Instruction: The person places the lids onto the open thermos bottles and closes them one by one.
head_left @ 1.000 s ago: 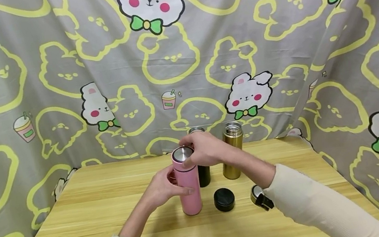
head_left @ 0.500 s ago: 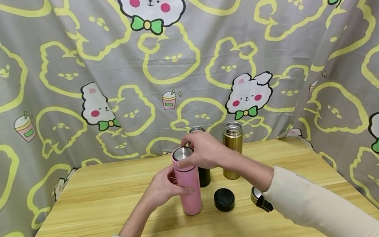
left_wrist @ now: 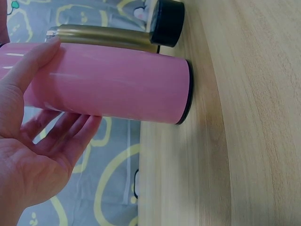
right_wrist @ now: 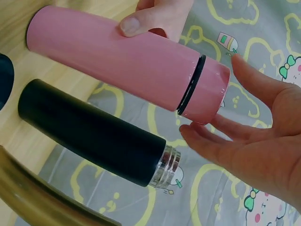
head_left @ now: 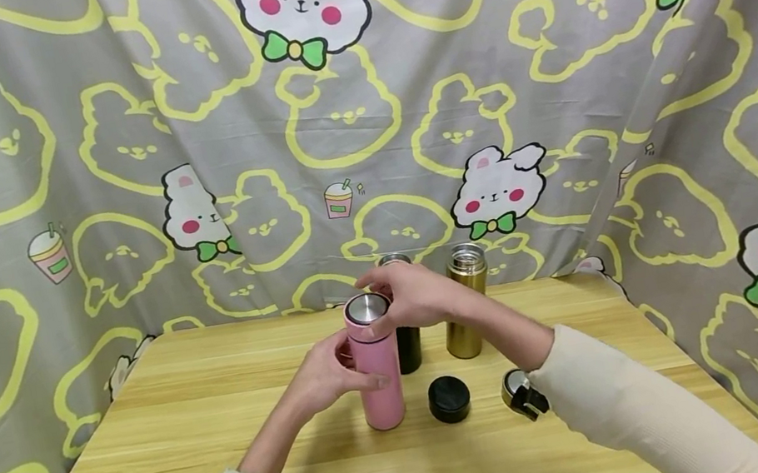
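A pink thermos flask stands upright on the table in the head view. My left hand grips its body from the left, the thumb across the front. On top sits its pink lid with a steel disc, above a black ring. My right hand has thumb and fingers around this lid; in the right wrist view the thumb tip lies close to its rim, and contact there is hard to tell. Behind the pink flask is a black flask, lidless, its steel neck showing, partly hidden in the head view.
A gold flask with an uncovered steel neck stands at the back right. In front of it lie a black lid and a gold lid, the latter partly behind the right wrist camera. A patterned curtain encloses the wooden table.
My right hand's thumb moved left across the lid, then back right, the wrist turning slightly with it. The left hand and the pink flask have stayed in place.
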A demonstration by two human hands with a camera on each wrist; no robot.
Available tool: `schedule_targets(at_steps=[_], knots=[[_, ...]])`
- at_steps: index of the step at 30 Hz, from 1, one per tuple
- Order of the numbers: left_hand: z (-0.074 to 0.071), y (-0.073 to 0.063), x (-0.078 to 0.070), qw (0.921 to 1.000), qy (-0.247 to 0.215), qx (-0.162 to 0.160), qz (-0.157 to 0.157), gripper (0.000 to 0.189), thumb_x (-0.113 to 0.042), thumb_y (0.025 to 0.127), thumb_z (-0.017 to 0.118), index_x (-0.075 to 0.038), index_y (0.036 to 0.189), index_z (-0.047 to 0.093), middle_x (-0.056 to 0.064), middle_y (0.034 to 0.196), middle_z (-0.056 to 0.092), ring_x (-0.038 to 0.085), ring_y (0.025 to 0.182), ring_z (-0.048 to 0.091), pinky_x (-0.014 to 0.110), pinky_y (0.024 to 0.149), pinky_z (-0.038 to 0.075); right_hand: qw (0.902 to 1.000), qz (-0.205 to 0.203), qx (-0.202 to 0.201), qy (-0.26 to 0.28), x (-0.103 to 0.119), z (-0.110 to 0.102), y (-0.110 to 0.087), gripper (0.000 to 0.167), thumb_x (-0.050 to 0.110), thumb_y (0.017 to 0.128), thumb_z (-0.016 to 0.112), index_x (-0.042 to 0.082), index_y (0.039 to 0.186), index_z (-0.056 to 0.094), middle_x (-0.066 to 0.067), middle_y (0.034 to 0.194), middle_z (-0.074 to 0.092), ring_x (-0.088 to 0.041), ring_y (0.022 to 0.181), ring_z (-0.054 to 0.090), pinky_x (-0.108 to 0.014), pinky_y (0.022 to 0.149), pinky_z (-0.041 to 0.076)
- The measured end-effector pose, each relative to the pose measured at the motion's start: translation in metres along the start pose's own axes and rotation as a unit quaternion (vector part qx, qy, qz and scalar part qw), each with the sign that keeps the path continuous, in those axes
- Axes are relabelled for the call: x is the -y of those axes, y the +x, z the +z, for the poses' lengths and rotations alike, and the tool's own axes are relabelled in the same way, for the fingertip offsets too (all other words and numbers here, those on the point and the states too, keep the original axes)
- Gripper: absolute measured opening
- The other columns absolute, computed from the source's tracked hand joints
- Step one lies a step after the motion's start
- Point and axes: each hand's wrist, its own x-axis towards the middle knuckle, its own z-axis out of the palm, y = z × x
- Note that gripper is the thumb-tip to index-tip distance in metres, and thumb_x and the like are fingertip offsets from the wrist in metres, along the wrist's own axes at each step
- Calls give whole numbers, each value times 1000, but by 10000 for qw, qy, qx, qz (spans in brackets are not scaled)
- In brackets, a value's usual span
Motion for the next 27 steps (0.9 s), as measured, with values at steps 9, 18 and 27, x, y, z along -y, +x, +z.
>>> schedule_targets(at_steps=[9, 18, 27], knots=[[-1, 1, 1, 10000, 3, 15, 38, 72, -36, 68, 94, -22, 130, 61, -1, 117, 70, 17, 105, 67, 37, 91, 55, 9996, -156, -135, 200, -5, 5, 2, 58, 15, 79, 83, 10, 134, 64, -6, 125, 70, -18, 108, 65, -33, 92, 53], [1, 0, 1, 10000, 53, 14, 34, 72, -33, 69, 94, -19, 131, 61, 1, 113, 72, 17, 102, 68, 35, 87, 56, 9969, 162, -770, -73, -6, 16, 2, 55, 38, 72, 91, 12, 115, 67, -2, 103, 70, -17, 93, 63, -29, 78, 53], [0, 0, 0, 10000, -34, 30, 10, 72, -32, 70, 93, -16, 132, 60, 4, 112, 72, 19, 103, 68, 35, 86, 57, 9982, 191, -522, -205, -4, 13, 1, 76, 41, 77, 88, 9, 138, 57, -6, 113, 68, -20, 102, 63, -34, 86, 53]])
